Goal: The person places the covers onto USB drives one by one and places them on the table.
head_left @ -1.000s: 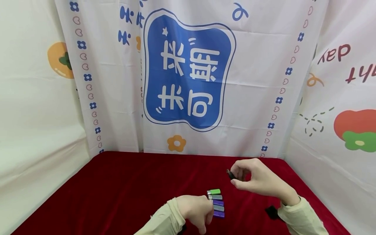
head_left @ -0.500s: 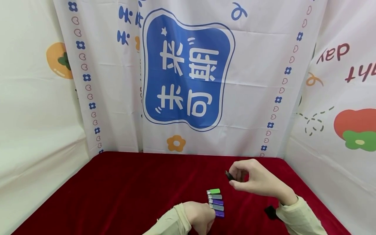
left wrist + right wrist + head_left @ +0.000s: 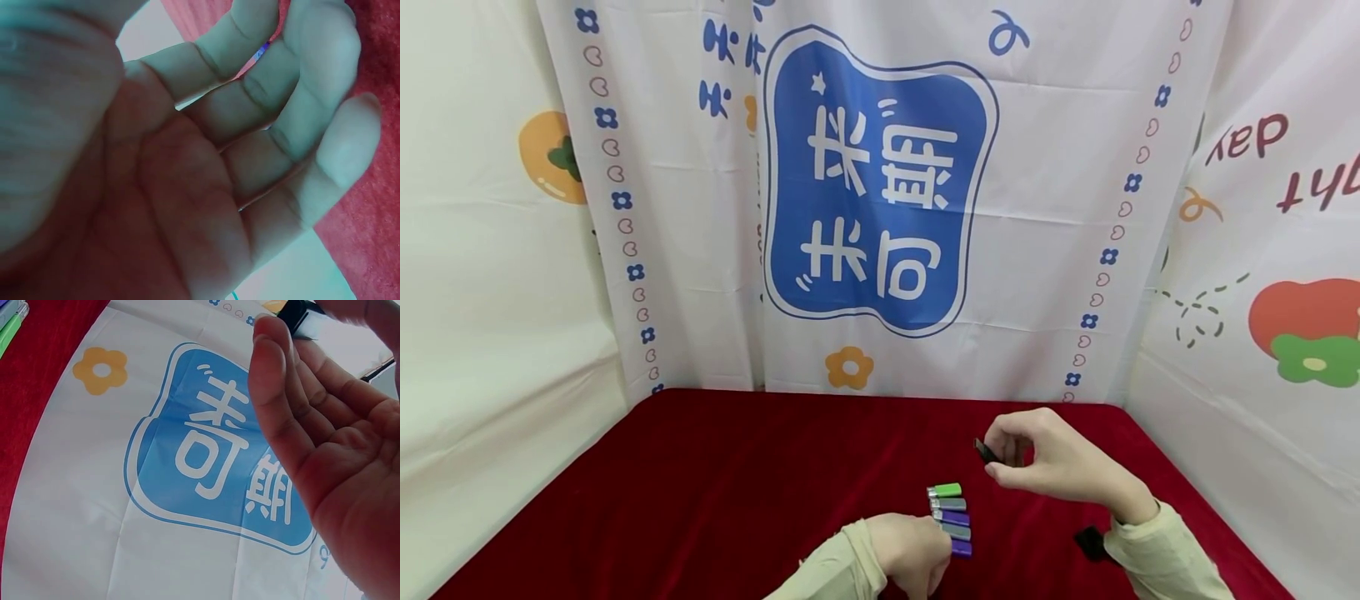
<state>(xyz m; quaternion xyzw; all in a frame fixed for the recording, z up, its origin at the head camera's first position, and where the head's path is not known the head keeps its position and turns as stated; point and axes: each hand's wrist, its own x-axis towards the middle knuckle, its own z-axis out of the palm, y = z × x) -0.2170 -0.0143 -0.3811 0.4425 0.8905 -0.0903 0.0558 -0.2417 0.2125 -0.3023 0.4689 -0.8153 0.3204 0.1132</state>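
In the head view, several lighters lie side by side in a column on the red cloth: a green lighter (image 3: 947, 491) farthest away, then grey and purple ones, with a purple lighter (image 3: 961, 548) nearest. My left hand (image 3: 910, 550) is at the near left end of this row, its fingers pointing down and partly covering the nearer lighters. Its palm holds nothing in the left wrist view, where the fingers bend loosely. Above the cloth, beyond and right of the row, my right hand (image 3: 1052, 458) pinches a black lighter (image 3: 985, 452) between thumb and fingers, metal end pointing left.
Red cloth (image 3: 737, 467) covers the table. White printed curtains (image 3: 1045, 250) rise behind it and on both sides. A black item (image 3: 1092, 543) shows beside the right cuff; its kind is unclear.
My left hand has shifted slightly to the right along the row, then stayed there. The right hand, with the black lighter, has barely moved.
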